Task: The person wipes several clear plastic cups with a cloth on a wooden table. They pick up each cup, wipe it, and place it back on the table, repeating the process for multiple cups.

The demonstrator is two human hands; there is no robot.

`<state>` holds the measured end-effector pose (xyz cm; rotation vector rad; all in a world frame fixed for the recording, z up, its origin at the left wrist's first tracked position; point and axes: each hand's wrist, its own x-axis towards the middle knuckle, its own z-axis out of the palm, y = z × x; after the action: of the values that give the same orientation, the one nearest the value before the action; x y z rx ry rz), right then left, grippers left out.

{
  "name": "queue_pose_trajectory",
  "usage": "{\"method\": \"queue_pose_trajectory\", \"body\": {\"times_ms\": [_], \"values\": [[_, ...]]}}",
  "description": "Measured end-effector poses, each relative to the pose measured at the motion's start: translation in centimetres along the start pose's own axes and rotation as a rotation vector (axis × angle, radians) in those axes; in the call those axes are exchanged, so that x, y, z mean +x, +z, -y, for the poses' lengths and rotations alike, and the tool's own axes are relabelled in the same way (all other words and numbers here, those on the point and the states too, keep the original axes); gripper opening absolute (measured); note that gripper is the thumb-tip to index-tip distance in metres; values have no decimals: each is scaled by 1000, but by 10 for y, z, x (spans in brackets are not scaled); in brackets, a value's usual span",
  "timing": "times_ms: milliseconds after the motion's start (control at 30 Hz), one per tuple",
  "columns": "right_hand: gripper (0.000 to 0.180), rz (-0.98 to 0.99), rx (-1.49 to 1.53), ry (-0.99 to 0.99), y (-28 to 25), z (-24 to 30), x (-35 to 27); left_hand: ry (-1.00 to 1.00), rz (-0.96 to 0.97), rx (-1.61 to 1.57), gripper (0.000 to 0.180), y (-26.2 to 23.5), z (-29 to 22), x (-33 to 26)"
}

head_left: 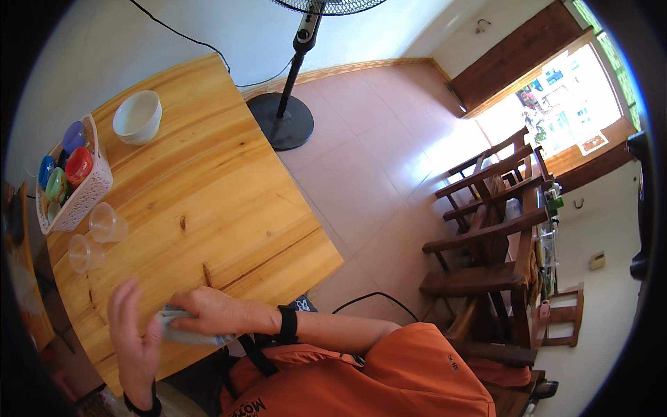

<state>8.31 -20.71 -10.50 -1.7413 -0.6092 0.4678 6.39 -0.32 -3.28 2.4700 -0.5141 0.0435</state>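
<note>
At the near edge of the wooden table (229, 208), the right hand (208, 311) presses a grey cloth (182, 332) flat against the wood, with the fingers closed over it. The left hand (133, 340) is held open beside the cloth, fingers spread, and it holds nothing. I judge that the wiping is in its early part: the cloth lies only at the near edge, and the wide middle of the table does not look wet or streaked, though this is hard to tell. Further along the left edge stand two clear plastic cups (97, 236), then a white basket (73, 198) with coloured cups, and at the far corner a white bowl (137, 117).
</note>
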Motion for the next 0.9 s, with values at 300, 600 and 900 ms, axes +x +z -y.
{"method": "queue_pose_trajectory", "body": {"times_ms": [300,600,900], "values": [[28,-15,-122,-230,-5,36,-13,-64,290,-109,75,1,-13,-27],[40,-2,-281,-307,-1,46,-20,-236,196,-613,76,9,0,-44],[39,30,-318,-137,2,45,-24,-302,155,-404,24,0,-19,-51]]}}
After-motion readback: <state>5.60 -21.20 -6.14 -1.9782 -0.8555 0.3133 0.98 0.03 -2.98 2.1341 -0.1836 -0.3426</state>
